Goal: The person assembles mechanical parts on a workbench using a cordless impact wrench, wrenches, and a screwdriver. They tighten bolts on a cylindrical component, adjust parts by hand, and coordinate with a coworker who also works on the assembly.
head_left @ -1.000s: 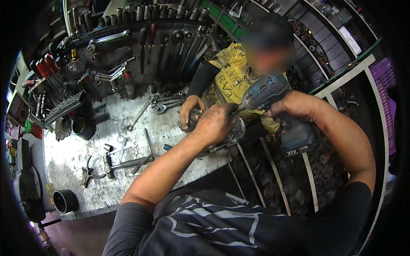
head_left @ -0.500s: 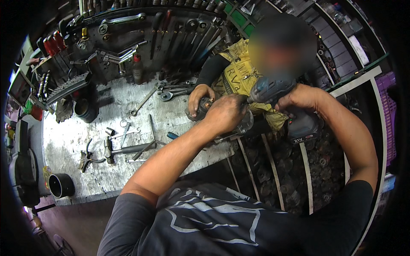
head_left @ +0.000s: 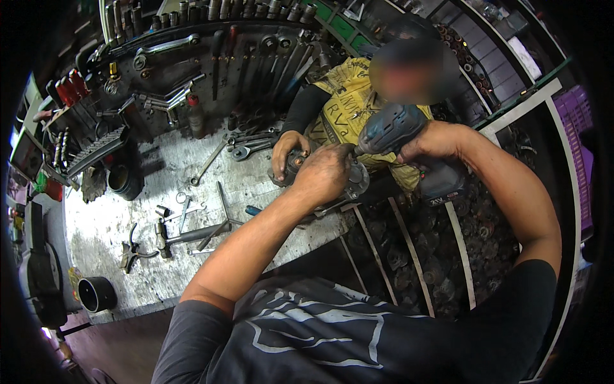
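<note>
My right hand (head_left: 435,142) is wrapped round the handle of a dark blue and black cordless impact wrench (head_left: 390,127), its nose pointing left toward my left hand (head_left: 326,171). That hand is curled closed over a dark, round metal part (head_left: 357,182), close against the wrench's nose. My fingers hide the spot where nose and part meet. A flange of the part shows below my knuckles, and a copper-coloured piece (head_left: 299,161) at its other side. Across from me, a co-worker in a yellow printed garment (head_left: 348,105) steadies the part's left side with a hand (head_left: 288,153).
On the scuffed metal bench (head_left: 153,281) lie a hammer (head_left: 185,235), pliers (head_left: 134,256), several spanners and a black ring (head_left: 97,294). A tool rack (head_left: 211,64) lines the back. Under slats at the right, a bin holds many metal parts (head_left: 441,269). A purple crate (head_left: 572,115) stands far right.
The whole view has shifted a little. My right hand and the impact wrench sit slightly higher relative to my left hand. Both hands keep their holds, and so does the co-worker's hand.
</note>
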A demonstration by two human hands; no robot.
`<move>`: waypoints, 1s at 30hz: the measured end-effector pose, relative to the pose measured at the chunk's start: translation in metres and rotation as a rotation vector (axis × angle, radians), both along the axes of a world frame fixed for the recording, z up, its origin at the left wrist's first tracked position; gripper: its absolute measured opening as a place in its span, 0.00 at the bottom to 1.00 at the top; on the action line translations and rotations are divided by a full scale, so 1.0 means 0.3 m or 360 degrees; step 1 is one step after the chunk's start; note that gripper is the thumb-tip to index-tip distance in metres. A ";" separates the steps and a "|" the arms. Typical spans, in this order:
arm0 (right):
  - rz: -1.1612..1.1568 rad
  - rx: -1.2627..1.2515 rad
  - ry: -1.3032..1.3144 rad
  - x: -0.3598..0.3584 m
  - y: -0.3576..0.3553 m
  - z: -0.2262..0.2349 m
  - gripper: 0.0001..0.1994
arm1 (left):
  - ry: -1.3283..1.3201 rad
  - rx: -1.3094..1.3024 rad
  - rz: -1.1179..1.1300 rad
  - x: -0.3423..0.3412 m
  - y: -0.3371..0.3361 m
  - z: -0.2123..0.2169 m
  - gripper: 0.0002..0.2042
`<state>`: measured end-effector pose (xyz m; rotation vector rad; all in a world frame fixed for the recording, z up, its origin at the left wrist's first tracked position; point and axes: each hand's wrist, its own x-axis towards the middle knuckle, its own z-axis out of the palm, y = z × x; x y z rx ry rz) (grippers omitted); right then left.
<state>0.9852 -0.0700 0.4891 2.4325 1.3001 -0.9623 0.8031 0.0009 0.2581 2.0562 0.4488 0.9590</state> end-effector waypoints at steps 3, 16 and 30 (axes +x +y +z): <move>-0.0003 0.0048 0.0055 -0.008 0.002 -0.004 0.16 | 0.0034 -0.0034 0.0001 -0.003 -0.001 0.006 0.15; 0.0633 0.0352 -0.0183 0.010 -0.069 0.051 0.28 | -0.0072 0.0069 -0.0115 -0.039 0.021 0.077 0.16; 0.0611 0.0115 -0.0052 -0.120 -0.247 0.002 0.26 | -0.0260 0.0282 -0.0493 -0.142 -0.067 0.006 0.14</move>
